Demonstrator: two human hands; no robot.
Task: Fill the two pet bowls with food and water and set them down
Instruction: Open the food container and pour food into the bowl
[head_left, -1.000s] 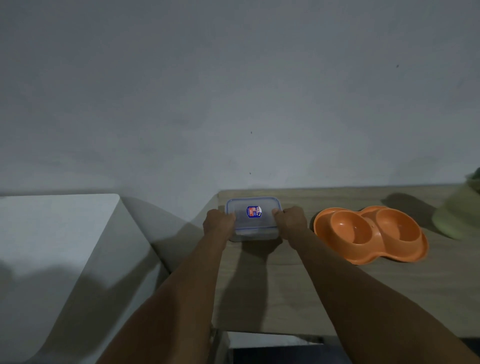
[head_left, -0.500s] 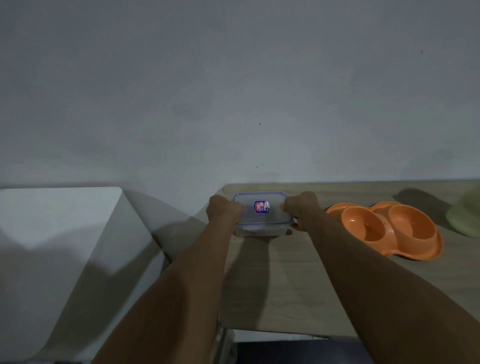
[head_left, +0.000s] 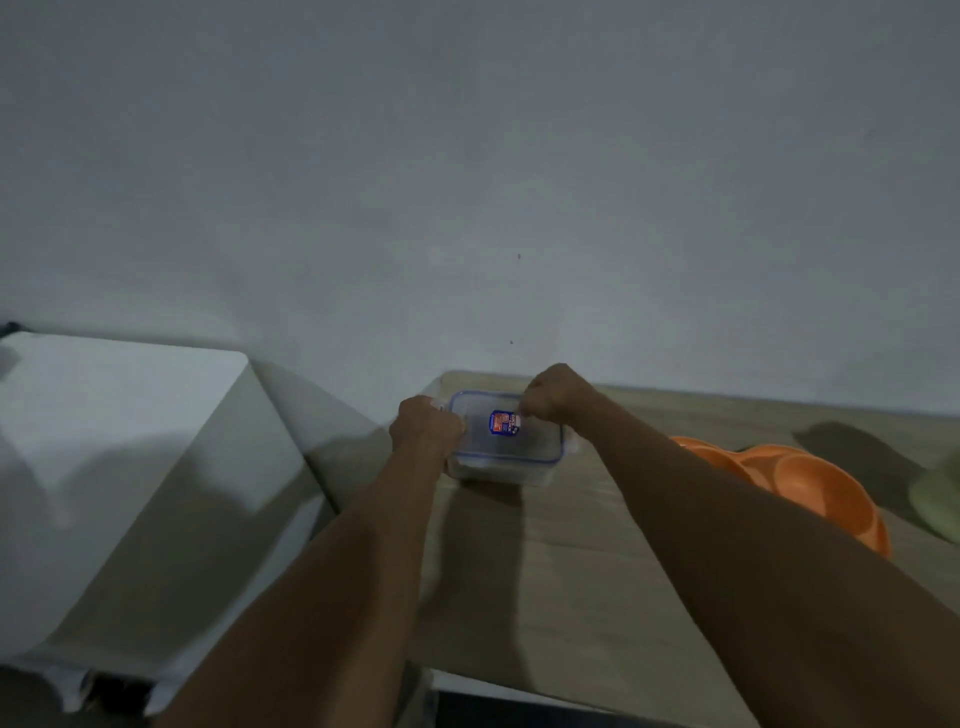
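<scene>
Food box (head_left: 506, 449), centre frame on the table (head_left: 571, 587): blue-and-red lid label, writing unreadable; left hand (head_left: 425, 428) and right hand (head_left: 555, 392) fingers curled, gripping its edges.

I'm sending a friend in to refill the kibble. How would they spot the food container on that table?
Go to the wooden table against the grey wall. At its far left corner sits a clear plastic container, left of the orange double pet bowl. Its blue-rimmed lid with a small blue and red sticker sets it apart.

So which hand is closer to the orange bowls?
Right. The right hand is at the box's far edge, nearer the bowls; the left hand grips the box's other side.
</scene>
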